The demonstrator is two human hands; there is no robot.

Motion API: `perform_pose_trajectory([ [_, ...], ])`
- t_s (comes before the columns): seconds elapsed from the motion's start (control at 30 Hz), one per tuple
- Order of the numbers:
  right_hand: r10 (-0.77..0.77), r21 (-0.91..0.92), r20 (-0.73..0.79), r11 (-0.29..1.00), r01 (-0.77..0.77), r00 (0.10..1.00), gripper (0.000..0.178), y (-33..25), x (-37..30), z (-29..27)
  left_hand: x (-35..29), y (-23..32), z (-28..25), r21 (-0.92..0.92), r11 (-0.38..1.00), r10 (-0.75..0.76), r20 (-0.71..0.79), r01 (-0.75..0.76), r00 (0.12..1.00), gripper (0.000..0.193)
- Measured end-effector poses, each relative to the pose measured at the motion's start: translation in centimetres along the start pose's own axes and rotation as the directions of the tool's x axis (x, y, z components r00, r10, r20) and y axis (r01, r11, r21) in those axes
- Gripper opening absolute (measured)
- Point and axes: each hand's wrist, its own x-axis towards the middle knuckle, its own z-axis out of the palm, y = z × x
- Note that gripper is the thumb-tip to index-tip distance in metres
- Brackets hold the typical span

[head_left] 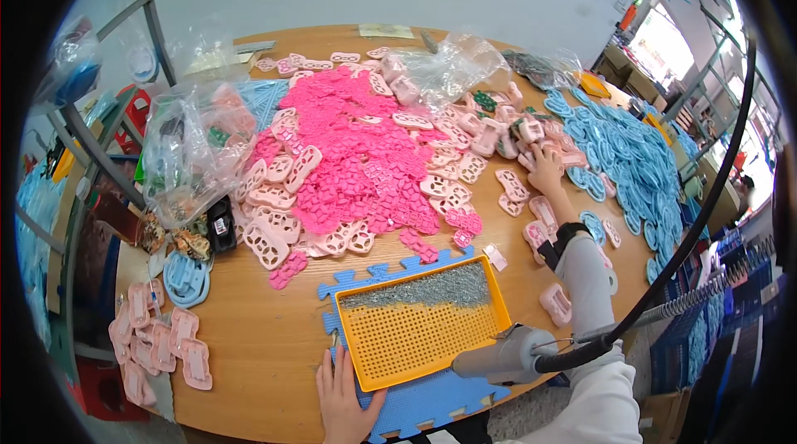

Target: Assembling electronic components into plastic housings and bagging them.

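Note:
My left hand (342, 401) lies with fingers stretched out at the left edge of a yellow perforated tray (432, 340). Small grey metal screws or pins (432, 286) fill the tray's far part. The tray sits on a blue foam mat (415, 405). Stretched far to the right, my right hand (545, 168) has its fingers bent over a pale pink plastic part (525, 160) at the edge of a heap of similar parts. The fingertips are partly lost among them. A grey cylindrical tool (506, 357), probably an electric screwdriver, hangs over the tray's near right corner.
Bright pink flat pieces (357, 153) are heaped mid-table, ringed by pale pink frames (270, 240). Light blue oval parts (635, 161) pile at right. Clear plastic bags (457, 70) lie behind. Stacked pink parts (158, 344) sit front left. A black cable (689, 253) crosses my right side.

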Motion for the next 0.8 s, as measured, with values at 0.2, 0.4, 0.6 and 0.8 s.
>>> perform_pose_trajectory([
  [0.2,-0.246,0.141,-0.001,0.959,0.244,0.969,0.063,2.7,-5.9,-3.5,0.2,0.0,0.3,-0.025,0.99,0.132,-0.093,-0.135,0.987,0.072],
  [0.4,-0.306,0.298,0.133,0.919,0.257,0.943,0.066,0.0,-9.6,-7.5,0.4,0.3,-0.1,0.021,0.987,0.161,-0.125,-0.16,0.979,0.066],
  [0.6,-0.219,0.582,0.219,0.812,0.053,0.951,0.077,-1.9,-9.3,-10.0,0.1,-0.7,0.7,0.126,0.986,0.113,-0.051,-0.106,0.992,0.07],
  [0.8,-0.18,0.232,-0.492,0.916,0.328,0.852,0.047,2.4,-8.5,-9.9,-0.4,0.5,0.9,0.013,0.997,0.074,-0.11,-0.073,0.991,0.068],
])
